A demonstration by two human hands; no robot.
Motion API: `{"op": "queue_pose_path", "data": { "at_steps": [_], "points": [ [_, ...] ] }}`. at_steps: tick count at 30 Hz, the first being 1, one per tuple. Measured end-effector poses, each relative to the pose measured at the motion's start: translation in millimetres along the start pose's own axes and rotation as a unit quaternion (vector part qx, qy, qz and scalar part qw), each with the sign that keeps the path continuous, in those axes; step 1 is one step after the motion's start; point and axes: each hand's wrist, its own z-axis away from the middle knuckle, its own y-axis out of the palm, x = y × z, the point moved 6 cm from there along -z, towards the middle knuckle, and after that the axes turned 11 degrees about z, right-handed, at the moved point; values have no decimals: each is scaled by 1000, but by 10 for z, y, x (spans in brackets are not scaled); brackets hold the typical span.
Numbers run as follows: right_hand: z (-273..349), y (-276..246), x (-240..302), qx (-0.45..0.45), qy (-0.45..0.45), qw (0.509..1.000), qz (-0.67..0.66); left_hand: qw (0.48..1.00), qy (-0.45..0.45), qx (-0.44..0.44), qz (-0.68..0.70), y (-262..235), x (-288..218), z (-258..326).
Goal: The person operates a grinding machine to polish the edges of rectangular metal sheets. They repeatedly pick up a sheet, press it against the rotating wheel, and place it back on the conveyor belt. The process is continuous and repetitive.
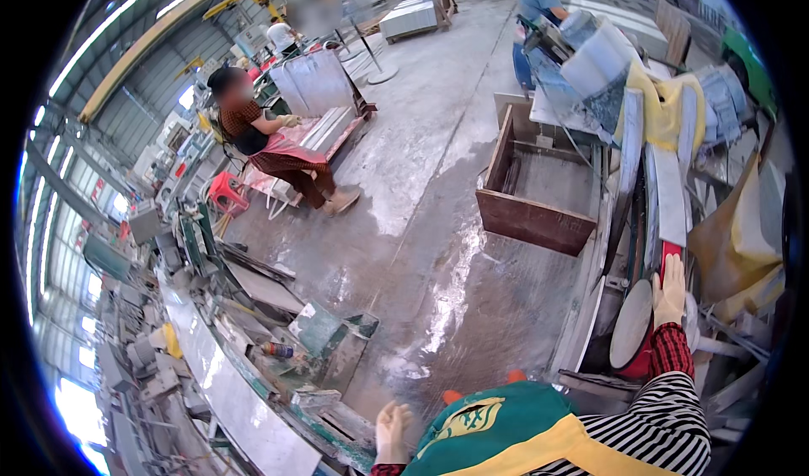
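My right hand (pixel 670 295), in a pale glove, is stretched forward along the machine at the right. Its fingers lie straight and flat beside a narrow red strip (pixel 671 250), holding nothing. Just beyond the fingertips, a long light-grey stone strip (pixel 671 193) runs along the machine bed toward a yellow cloth cover (pixel 661 109). A round grey disc (pixel 632 324) stands left of my right wrist. Low in the middle, my left hand (pixel 393 425), also gloved, hangs beside my green apron (pixel 497 421). Its fingers are loosely bent and slightly apart, with nothing visible in them.
A brown open-topped box frame (pixel 539 223) stands left of the machine. A co-worker (pixel 261 130) leans at a bench with pale strips, near a red stool (pixel 227 193). Another person (pixel 539 8) stands behind the machine. Benches with a spray can (pixel 276 349) line the left; the floor (pixel 438 307) is wet.
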Motion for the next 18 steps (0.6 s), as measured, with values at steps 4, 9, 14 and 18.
{"op": "queue_pose_path", "data": {
  "at_steps": [4,9,14,18],
  "points": [
    [36,-249,192,19,21,999,-39,994,-94,21,-41,-28,299,38],
    [83,-132,72,8,27,999,-25,983,-166,32,-74,-67,588,43],
    [120,-102,13,14,33,999,-27,943,-178,95,-263,184,401,93],
    [157,-111,43,10,31,999,-30,954,-184,112,-207,64,545,16]
  ]
}}
